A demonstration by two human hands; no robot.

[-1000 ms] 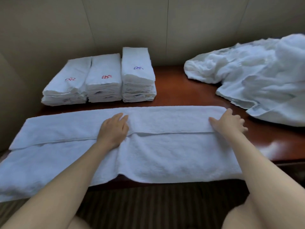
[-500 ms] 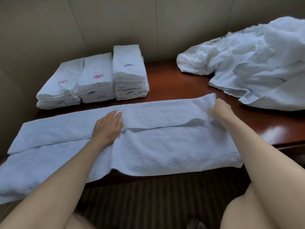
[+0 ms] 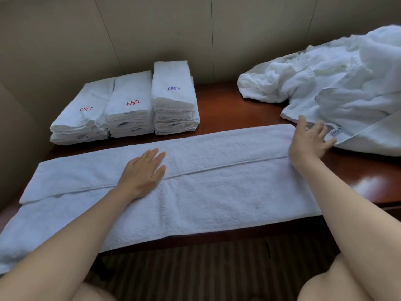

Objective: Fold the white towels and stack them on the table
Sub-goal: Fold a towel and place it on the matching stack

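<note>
Nearest us, our bare forearms reach out over a striped floor toward the front edge of the dark wooden bench. Across that edge lies the long white towel, its far strip folded toward us so that a hem line runs along its length; its left end hangs off the bench corner.

Our left hand lies flat on the towel near the middle, fingers straight and close together, palm down across the hem line. Our right hand rests at the towel's right end with fingers spread; its fingertips reach past the towel's edge and touch the hem of the loose pile beside it, holding nothing.

Farther back on the left stand three stacks of folded white towels, side by side and touching: the left stack and the middle stack each carry a red embroidered mark on top, and the taller right stack a blue one.

At the far right a rumpled heap of unfolded white towels spreads over the bench, a small label showing at its near hem. Behind everything runs a beige panelled wall.
</note>
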